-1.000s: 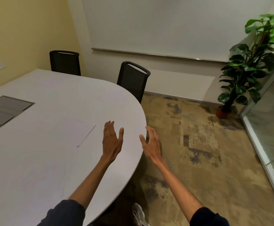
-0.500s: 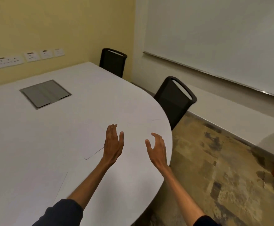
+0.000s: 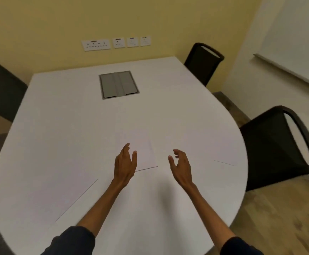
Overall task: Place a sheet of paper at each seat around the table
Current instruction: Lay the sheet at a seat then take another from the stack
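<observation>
Head view looks down on a white table [image 3: 76,126] with 3 sheets of paper lying flat on it. Both hands hover empty above the near half, fingers spread: the left hand [image 3: 125,163] overlaps the near-left corner of the center sheet [image 3: 140,148], the right hand [image 3: 180,165] is just at its 3 o'clock. Another sheet [image 3: 58,190] lies at 8 o'clock, a third [image 3: 210,148] at 3 o'clock by a black chair [image 3: 278,148]. A grey cable hatch [image 3: 118,84] sits at 12 o'clock.
</observation>
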A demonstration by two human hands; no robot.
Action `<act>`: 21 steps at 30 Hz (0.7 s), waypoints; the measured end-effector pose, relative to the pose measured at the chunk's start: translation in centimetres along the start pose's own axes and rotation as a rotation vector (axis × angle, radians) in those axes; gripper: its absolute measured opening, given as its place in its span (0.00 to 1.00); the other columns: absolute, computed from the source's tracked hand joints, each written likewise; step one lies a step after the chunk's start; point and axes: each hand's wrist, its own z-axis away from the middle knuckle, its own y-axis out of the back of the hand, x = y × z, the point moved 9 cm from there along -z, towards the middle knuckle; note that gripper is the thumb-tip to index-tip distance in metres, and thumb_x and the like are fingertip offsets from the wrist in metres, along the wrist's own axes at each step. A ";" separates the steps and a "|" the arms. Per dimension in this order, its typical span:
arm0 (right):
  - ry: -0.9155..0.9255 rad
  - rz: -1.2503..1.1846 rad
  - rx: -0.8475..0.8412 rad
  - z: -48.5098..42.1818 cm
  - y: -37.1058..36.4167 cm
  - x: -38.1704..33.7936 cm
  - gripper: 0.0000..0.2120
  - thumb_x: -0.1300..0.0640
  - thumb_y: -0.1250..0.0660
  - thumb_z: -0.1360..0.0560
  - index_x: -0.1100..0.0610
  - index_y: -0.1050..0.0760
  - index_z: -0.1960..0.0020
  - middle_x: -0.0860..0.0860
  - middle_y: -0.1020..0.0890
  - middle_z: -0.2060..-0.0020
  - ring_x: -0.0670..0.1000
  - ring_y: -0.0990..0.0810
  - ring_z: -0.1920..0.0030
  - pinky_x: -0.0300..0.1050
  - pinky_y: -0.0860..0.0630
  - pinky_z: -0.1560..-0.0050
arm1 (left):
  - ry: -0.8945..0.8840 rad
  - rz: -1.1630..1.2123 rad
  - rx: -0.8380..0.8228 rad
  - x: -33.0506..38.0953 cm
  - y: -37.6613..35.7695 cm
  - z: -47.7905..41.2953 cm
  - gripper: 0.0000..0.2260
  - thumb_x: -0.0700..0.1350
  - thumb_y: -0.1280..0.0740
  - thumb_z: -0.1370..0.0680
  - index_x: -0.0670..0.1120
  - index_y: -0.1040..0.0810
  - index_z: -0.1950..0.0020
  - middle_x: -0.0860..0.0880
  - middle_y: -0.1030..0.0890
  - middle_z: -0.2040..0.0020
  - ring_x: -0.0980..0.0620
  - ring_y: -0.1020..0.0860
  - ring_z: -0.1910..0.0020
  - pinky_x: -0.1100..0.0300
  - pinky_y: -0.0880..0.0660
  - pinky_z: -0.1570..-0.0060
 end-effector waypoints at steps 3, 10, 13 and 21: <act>-0.011 -0.029 -0.087 -3.1 -2.7 0.0 0.16 0.52 0.37 0.20 0.57 0.29 0.34 0.50 0.22 0.42 0.50 0.21 0.45 0.47 0.24 0.44 | 0.102 -0.026 0.056 -2.5 0.5 -0.2 0.21 0.49 0.41 0.17 0.43 0.34 0.26 0.46 0.27 0.30 0.46 0.27 0.32 0.49 0.31 0.32; -0.129 0.042 -0.292 -6.8 -9.9 2.1 0.15 0.54 0.39 0.20 0.56 0.28 0.35 0.52 0.18 0.47 0.53 0.20 0.48 0.46 0.26 0.47 | 0.337 -0.052 -0.013 -9.5 -1.0 -0.3 0.17 0.46 0.38 0.19 0.44 0.30 0.31 0.44 0.22 0.37 0.44 0.23 0.38 0.48 0.27 0.38; -0.195 0.088 -0.359 -7.4 -11.9 3.6 0.16 0.53 0.39 0.20 0.57 0.28 0.34 0.54 0.19 0.44 0.54 0.20 0.45 0.49 0.26 0.43 | 0.422 -0.042 -0.068 -12.1 -1.9 -1.1 0.18 0.46 0.37 0.19 0.43 0.30 0.30 0.43 0.22 0.36 0.44 0.24 0.38 0.49 0.27 0.37; -0.315 0.222 -0.433 -9.1 -16.5 7.2 0.23 0.53 0.37 0.20 0.61 0.35 0.28 0.59 0.29 0.32 0.58 0.28 0.33 0.53 0.30 0.33 | 0.569 0.003 -0.185 -17.3 -5.2 -3.9 0.23 0.46 0.36 0.20 0.40 0.34 0.26 0.41 0.28 0.30 0.43 0.28 0.31 0.51 0.32 0.31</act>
